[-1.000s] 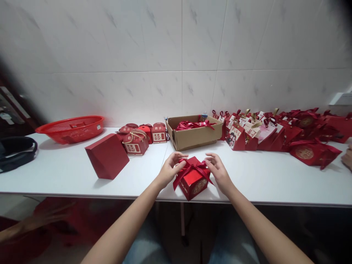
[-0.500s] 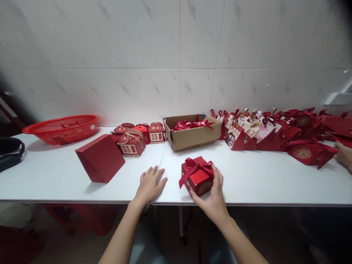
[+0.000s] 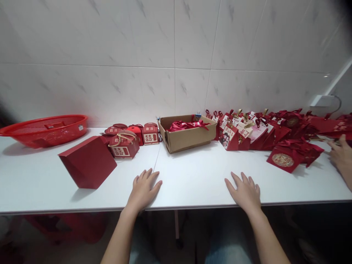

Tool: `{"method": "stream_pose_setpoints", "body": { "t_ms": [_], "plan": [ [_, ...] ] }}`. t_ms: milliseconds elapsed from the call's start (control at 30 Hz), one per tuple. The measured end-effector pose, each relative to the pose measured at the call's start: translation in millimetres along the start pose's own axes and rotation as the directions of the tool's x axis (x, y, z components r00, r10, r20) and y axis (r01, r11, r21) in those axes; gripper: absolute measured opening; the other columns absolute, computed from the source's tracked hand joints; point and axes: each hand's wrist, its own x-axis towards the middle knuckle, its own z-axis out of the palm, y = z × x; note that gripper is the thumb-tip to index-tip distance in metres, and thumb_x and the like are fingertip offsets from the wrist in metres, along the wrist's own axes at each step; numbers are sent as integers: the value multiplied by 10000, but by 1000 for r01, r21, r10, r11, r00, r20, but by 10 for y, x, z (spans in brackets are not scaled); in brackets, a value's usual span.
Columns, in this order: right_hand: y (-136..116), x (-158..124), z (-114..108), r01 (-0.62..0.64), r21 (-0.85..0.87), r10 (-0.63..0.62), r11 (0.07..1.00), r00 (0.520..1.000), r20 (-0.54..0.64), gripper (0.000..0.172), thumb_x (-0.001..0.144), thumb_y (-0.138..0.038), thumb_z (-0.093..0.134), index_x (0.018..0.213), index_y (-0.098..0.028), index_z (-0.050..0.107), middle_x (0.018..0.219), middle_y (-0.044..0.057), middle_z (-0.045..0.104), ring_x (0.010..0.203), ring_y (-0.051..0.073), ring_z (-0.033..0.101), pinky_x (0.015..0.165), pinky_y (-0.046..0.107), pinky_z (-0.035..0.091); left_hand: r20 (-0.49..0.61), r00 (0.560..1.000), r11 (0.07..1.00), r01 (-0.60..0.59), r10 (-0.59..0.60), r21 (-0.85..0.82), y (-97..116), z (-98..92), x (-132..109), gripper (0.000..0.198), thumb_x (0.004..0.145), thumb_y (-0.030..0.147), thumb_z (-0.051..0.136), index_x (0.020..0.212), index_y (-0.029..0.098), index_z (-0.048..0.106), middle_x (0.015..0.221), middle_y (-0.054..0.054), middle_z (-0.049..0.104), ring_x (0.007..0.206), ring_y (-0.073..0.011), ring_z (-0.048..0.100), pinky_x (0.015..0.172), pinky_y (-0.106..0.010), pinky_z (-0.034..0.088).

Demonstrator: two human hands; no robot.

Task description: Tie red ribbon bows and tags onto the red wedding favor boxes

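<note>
My left hand (image 3: 143,189) rests flat on the white table (image 3: 189,179) near its front edge, fingers spread, holding nothing. On the right, my right hand (image 3: 245,191) also lies on the tabletop with its fingers apart. The thing nearest to it is a red gift box (image 3: 284,157) with a round gold emblem, set in front of a group of red favour boxes. Left of my left hand stands a plain dark red box (image 3: 89,161) with slanted sides. Behind, between my hands, a cardboard box (image 3: 189,139) holds dark red ribbons (image 3: 187,125).
Several small printed gift boxes (image 3: 125,148) stand back left, beside a red plastic basket (image 3: 46,137). Many red favour boxes (image 3: 258,134) with ribbon loops crowd the back right. Another person's hand (image 3: 342,157) is at the far right. A tiled wall (image 3: 192,84) closes the back.
The red gift box with the ribbon bow has left my right hand and the table's middle; a box now stands further right. My right hand has moved right and opened. The view has shifted slightly right.
</note>
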Motion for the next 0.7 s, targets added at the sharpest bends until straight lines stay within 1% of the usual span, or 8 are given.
{"method": "stream_pose_setpoints", "body": {
  "t_ms": [200, 400, 567, 633, 667, 700],
  "plan": [
    [-4, -10, -45, -11, -75, 12, 997, 1000, 8, 574, 860, -547, 325, 1314, -247, 510, 1421, 134, 393, 1316, 372, 306, 1038, 518, 234, 4, 1000, 1000, 1, -1, 18, 11, -3, -10, 450, 881, 439, 387, 1254, 234, 533, 1424, -105, 419, 1346, -316, 295, 1066, -514, 225],
    [-8, -18, -59, -12, -89, 14, 996, 1000, 28, 581, 862, -557, 312, 1323, -255, 498, 1430, 130, 383, 1321, 366, 304, 1041, 511, 237, 2, 1000, 1000, 4, -4, 8, 8, 5, -10, 447, 879, 441, 396, 1252, 237, 535, 1426, -110, 415, 1350, -324, 288, 1066, -523, 218],
    [21, -16, -45, -8, -97, 11, 995, 1000, 28, 592, 859, -567, 310, 1323, -252, 497, 1429, 130, 385, 1315, 367, 314, 1038, 513, 247, -14, 1000, 999, -7, 6, -38, -19, 51, -14, 423, 871, 433, 417, 1225, 242, 550, 1417, -112, 420, 1349, -339, 284, 1069, -539, 204],
    [34, -13, -31, -6, -99, 8, 995, 1000, 24, 600, 855, -576, 305, 1324, -253, 496, 1428, 127, 388, 1313, 366, 319, 1037, 512, 254, -51, 999, 995, -23, 18, -99, -28, 86, -13, 416, 850, 428, 461, 1208, 235, 552, 1391, -118, 443, 1331, -339, 311, 1066, -542, 214],
    [39, -11, -24, -5, -101, 7, 995, 1000, 23, 603, 854, -579, 302, 1323, -254, 496, 1425, 126, 392, 1312, 366, 321, 1036, 512, 257, -101, 995, 987, -26, 10, -157, -38, 98, -13, 425, 836, 420, 486, 1211, 227, 538, 1372, -124, 456, 1313, -327, 341, 1060, -527, 245],
    [43, -9, -18, -5, -105, 7, 995, 1000, 22, 606, 852, -582, 300, 1322, -254, 497, 1423, 126, 394, 1311, 365, 324, 1036, 513, 259, -184, 983, 973, -22, -22, -231, -56, 99, -15, 438, 826, 409, 505, 1219, 216, 515, 1346, -130, 469, 1283, -308, 383, 1042, -500, 294]
  ]
}}
